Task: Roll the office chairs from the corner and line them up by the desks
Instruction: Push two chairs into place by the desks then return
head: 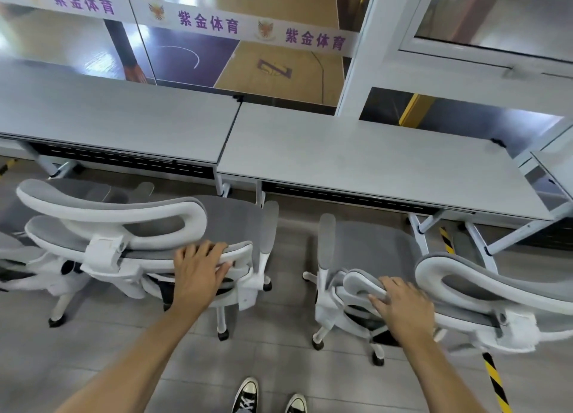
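Observation:
Two grey-and-white mesh office chairs face the desks. The left chair (235,220) stands before the left desk (117,118), near the seam between the two desks. My left hand (198,270) grips the top edge of its backrest, fingers curled over the rim. The right chair (369,245) stands before the right desk (372,155). My right hand (400,304) grips the upper corner of that chair's backrest. Both chairs' wheeled bases rest on the grey floor.
Part of a third chair (12,257) shows at the far left edge. Yellow-black hazard tape (493,378) runs along the floor at the right. A glass wall with a purple-lettered band (210,22) rises behind the desks. My sneakers (248,394) are at the bottom.

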Tool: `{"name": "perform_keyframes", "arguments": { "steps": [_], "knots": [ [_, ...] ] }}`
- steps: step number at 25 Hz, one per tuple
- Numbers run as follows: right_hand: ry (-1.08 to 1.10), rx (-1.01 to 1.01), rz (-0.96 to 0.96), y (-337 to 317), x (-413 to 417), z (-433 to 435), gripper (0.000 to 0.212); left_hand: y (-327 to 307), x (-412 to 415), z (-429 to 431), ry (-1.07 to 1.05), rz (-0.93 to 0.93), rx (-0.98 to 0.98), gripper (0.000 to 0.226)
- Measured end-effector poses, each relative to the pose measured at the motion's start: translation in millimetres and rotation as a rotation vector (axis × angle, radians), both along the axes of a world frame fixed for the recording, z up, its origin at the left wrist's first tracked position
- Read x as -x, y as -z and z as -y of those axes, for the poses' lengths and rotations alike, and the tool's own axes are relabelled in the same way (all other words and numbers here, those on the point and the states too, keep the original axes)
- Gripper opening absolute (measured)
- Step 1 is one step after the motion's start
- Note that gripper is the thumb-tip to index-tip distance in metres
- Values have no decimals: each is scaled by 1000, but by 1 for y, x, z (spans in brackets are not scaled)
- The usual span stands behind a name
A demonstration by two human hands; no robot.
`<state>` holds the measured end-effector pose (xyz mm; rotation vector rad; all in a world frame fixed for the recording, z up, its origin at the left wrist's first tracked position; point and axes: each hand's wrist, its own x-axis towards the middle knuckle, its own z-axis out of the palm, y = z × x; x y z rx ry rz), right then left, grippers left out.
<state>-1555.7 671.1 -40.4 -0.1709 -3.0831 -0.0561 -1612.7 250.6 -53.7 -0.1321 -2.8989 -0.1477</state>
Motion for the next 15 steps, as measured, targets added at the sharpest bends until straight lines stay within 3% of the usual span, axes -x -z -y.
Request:
{"name": "perform_keyframes", "arguments": {
  "steps": [8, 15],
  "knots": [
    [-102, 18, -60, 6, 1, 17, 37, 3, 13, 6, -17, -2, 17, 40],
    [-65, 35, -82, 2, 35, 23, 33, 1, 11, 0, -70, 7, -14, 44]
  ]
}}
